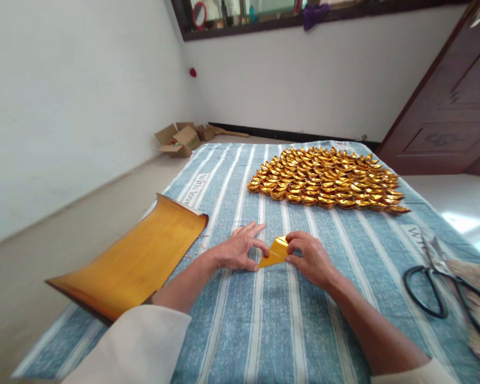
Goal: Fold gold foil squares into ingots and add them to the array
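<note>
While both hands pinched gold paper (275, 252) on striped cloth (272, 320), left hand (236, 249) at its left tip, right hand (310, 257) at right, ingots (328, 178) beyond, sheets (136, 261) left, scissors (436, 282) right, white walls (64, 106), door (452, 106).

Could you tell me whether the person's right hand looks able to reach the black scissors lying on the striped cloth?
Probably yes: the scissors lie on the right hand's side with only bare cloth between, though both hands now pinch the gold paper.
</note>
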Motion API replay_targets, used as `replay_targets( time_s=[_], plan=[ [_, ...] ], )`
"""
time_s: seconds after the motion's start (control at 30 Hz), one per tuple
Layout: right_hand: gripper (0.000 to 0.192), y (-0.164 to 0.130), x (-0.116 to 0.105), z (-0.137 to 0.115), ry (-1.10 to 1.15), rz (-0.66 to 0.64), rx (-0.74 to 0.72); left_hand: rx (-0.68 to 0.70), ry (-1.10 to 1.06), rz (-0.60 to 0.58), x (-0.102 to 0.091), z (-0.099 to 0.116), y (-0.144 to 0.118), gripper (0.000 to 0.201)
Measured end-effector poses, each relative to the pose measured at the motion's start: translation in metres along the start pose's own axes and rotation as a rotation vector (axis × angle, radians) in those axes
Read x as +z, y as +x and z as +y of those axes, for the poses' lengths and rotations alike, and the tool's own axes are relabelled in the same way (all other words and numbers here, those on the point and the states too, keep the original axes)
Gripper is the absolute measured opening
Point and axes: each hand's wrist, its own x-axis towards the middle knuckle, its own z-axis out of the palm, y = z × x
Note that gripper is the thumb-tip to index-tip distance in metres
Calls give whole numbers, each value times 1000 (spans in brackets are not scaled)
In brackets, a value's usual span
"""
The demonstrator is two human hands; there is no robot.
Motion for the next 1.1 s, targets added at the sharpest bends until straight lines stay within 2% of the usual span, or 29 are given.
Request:
replay_targets(
  time_s=[0.1, 0.2, 0.3, 0.4, 0.57, 0.73, 0.9, 1.1],
  plan=[
    [14, -1, -1, 0, -2, 5, -31, -40, 15, 36, 4, 8, 3, 23],
    [13, -1, -1, 0, -24, 7, -63, -90, 49, 164, 18, 13, 6, 11],
    [10, -1, -1, 0, -57, 13, -91, -89, 105, 311, 31, 17, 7, 12],
    [8, 0, 0, 0, -80, 21, -110, -125, 186, 365, 34, 24, 6, 24],
    [11, 3, 2, 2, -112, 43, -135, -198, 294, 277, 22, 38, 9, 30],
    [21, 10, 10, 9, -196, 144, -87, -236, 216, 160, 14, 40, 18, 24],
    [26, 15, 15, 13, -276, 225, -79, -259, 142, 150, 12, 37, 21, 26],
    [12, 16, 8, 11, -342, 192, -28, -280, 30, 150, 10, 40, 21, 25]
  ],
)
